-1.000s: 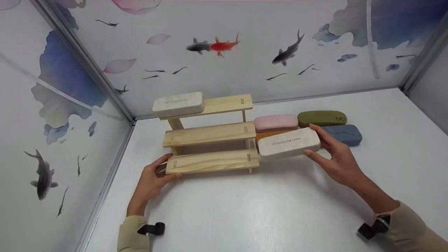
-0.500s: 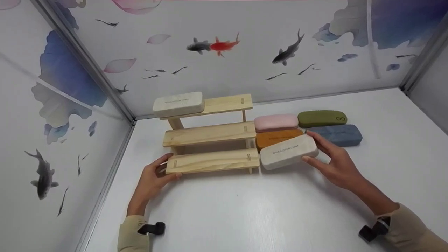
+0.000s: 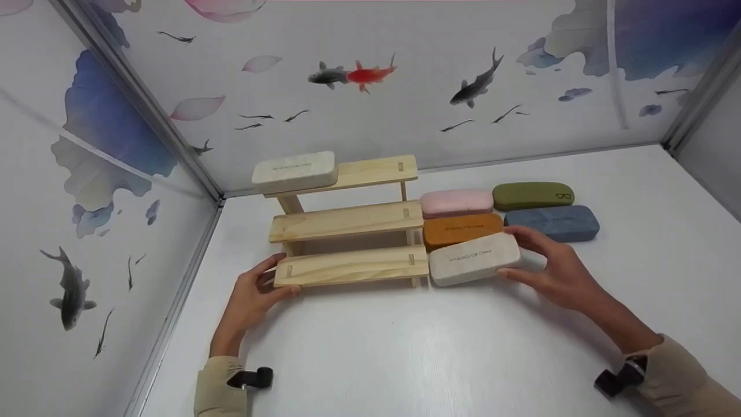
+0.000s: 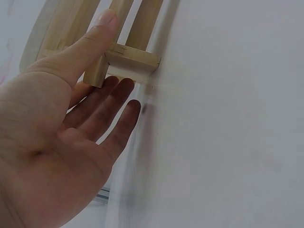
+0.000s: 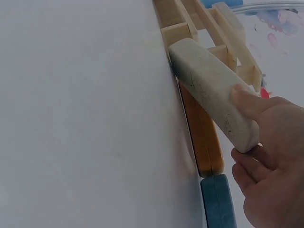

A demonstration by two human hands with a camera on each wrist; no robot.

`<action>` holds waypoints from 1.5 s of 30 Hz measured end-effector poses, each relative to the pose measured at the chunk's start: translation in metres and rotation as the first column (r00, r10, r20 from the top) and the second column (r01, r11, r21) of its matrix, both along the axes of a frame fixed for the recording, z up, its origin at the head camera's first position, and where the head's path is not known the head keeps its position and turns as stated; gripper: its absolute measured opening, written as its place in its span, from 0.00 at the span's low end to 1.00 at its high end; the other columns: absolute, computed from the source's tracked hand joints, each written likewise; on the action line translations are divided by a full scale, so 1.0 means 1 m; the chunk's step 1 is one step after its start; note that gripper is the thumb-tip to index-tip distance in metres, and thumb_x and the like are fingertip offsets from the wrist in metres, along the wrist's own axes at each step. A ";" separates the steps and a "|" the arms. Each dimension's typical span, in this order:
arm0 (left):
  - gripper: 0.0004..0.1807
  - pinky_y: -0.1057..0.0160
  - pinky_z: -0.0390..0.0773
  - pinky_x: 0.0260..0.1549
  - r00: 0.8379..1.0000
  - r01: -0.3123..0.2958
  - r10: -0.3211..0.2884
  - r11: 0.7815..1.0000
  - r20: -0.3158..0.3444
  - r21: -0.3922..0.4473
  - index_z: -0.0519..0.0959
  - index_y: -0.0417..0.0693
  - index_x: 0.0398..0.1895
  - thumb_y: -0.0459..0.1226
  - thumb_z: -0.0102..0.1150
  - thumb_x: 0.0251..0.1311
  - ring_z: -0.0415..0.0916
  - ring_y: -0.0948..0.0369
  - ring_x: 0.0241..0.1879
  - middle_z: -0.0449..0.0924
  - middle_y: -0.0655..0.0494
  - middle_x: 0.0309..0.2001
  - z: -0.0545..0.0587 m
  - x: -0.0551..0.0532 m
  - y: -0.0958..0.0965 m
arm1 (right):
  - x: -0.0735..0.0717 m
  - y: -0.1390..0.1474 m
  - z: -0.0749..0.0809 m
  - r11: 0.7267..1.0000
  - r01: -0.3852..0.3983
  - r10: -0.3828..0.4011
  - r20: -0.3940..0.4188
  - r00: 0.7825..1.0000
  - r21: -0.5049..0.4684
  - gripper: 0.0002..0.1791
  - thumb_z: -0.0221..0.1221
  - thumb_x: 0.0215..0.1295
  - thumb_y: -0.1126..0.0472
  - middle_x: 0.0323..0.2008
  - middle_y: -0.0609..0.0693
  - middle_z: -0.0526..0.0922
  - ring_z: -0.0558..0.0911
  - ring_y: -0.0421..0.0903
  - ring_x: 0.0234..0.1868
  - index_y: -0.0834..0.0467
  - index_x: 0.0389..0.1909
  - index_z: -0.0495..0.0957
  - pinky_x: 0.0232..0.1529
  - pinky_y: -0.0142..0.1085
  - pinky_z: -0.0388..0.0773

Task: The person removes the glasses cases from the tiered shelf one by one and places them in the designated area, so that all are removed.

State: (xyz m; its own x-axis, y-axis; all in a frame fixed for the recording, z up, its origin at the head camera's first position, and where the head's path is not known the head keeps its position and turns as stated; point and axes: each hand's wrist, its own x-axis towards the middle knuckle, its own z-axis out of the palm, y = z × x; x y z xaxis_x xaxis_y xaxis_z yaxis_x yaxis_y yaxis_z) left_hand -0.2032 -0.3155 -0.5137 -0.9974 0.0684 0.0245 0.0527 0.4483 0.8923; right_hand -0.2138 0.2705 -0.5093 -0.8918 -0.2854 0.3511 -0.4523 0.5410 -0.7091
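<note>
My right hand (image 3: 553, 269) grips the right end of a white glasses case (image 3: 476, 259) with dark printed lettering. The case is tilted beside the right end of the bottom shelf, in front of an orange glasses case (image 3: 457, 229). In the right wrist view the thumb presses one face of the white case (image 5: 209, 85), with the fingers behind its end. My left hand (image 3: 253, 298) holds the left end of a three-tier wooden rack (image 3: 350, 267), thumb at the front edge and fingers behind. A second white glasses case (image 3: 295, 172) lies on the top shelf's left part.
Right of the rack lie a pink glasses case (image 3: 457, 202), an olive one (image 3: 532, 196) with a spectacles mark, and a blue one (image 3: 553, 223). Printed panels (image 3: 405, 127) enclose the white table (image 3: 370, 353) at the back and sides.
My right hand has brought the white case down and toward me, off the spot over the orange case, which now shows. The left hand and the rack have stayed put.
</note>
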 end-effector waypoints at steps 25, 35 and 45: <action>0.47 0.69 0.82 0.62 1.000 0.017 -0.017 1.000 -0.019 0.001 0.71 0.46 0.80 0.39 0.84 0.57 0.78 0.47 0.72 0.75 0.45 0.76 0.002 -0.001 0.001 | -0.006 0.000 -0.002 0.995 -0.043 0.021 0.237 0.971 0.088 0.43 0.82 0.58 0.56 0.69 0.60 0.81 0.84 0.62 0.68 0.59 0.72 0.75 0.60 0.48 0.87; 0.48 0.68 0.84 0.60 1.000 0.025 -0.025 1.000 -0.010 0.013 0.70 0.45 0.80 0.39 0.84 0.58 0.78 0.47 0.72 0.75 0.45 0.76 0.001 0.000 0.000 | -0.007 0.002 -0.002 0.996 -0.054 0.032 0.262 0.965 0.076 0.44 0.81 0.60 0.54 0.71 0.60 0.79 0.82 0.63 0.69 0.59 0.74 0.73 0.62 0.49 0.86; 0.48 0.69 0.82 0.61 1.000 0.018 -0.018 1.000 -0.011 0.005 0.70 0.46 0.80 0.40 0.84 0.58 0.77 0.47 0.72 0.75 0.46 0.76 0.001 0.000 0.000 | -0.006 0.002 -0.001 0.998 -0.023 0.013 0.174 0.985 0.056 0.44 0.83 0.56 0.47 0.66 0.58 0.83 0.85 0.60 0.64 0.60 0.70 0.77 0.57 0.51 0.88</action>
State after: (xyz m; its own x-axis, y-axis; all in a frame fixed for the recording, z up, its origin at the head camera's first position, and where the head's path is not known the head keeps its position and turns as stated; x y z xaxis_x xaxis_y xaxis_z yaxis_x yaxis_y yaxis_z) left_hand -0.2033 -0.3153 -0.5125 -0.9957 0.0858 0.0358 0.0703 0.4428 0.8938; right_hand -0.2199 0.2723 -0.5098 -0.9320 -0.3177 0.1743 -0.3357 0.5762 -0.7452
